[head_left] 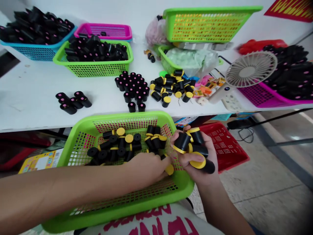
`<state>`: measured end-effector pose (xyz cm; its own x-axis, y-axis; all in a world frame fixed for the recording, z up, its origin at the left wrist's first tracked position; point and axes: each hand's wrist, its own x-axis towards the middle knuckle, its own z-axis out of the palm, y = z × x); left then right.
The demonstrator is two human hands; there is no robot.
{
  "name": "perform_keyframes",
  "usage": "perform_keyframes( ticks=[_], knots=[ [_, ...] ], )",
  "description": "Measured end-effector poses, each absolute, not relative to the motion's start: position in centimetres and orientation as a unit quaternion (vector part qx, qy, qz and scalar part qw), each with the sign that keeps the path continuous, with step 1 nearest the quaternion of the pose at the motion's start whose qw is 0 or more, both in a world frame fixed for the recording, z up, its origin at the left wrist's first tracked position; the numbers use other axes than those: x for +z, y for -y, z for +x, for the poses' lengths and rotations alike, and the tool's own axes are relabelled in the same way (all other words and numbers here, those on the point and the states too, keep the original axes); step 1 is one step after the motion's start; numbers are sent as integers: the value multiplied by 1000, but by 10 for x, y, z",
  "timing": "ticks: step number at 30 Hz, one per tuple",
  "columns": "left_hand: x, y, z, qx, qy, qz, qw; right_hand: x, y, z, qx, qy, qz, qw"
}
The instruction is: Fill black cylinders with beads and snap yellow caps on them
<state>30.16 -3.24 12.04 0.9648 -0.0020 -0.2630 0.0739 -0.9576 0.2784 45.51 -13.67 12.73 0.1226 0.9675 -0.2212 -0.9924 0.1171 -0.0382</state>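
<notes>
Cylinders (pixel 200 150) within right-hand fingers (pixel 209 143)

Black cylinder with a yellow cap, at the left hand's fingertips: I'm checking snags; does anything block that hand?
Nothing visible does: the left hand touches the yellow-capped black cylinder inside the green plastic basket.

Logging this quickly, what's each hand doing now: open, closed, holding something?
Left hand: closed on a black-and-yellow piece.
Right hand: closed around several black-and-yellow pieces.
</notes>
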Motion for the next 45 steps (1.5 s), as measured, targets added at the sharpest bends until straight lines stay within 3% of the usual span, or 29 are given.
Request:
perform_keyframes(
  ticks=[5, 11, 15, 24, 32, 37, 45],
  knots=[
    [130, 25, 297, -130, -14, 979, 155, 125, 140, 459, 674, -47, -72, 734],
    [163, -38, 291, -126, -114, 980, 99, 124, 142, 461, 661, -65, -79, 743],
    [153, -65, 289, -161, -58, 978, 121, 123, 141, 461, 671, -63, -73, 735],
    [125, -55, 298, -163, -109, 980, 29, 123, 140, 458, 681, -62, -59, 727],
    [125, -67, 312, -132, -111, 983, 67, 126, 137, 456, 675, -92, -78, 728],
    [149, -80, 303, -76, -106, 988, 85, 128, 138, 458, 667, -114, -76, 733],
    [166, -93, 272, -208, -134, 960, 131, 129, 135, 457, 661, -127, -88, 735]
  ],
)
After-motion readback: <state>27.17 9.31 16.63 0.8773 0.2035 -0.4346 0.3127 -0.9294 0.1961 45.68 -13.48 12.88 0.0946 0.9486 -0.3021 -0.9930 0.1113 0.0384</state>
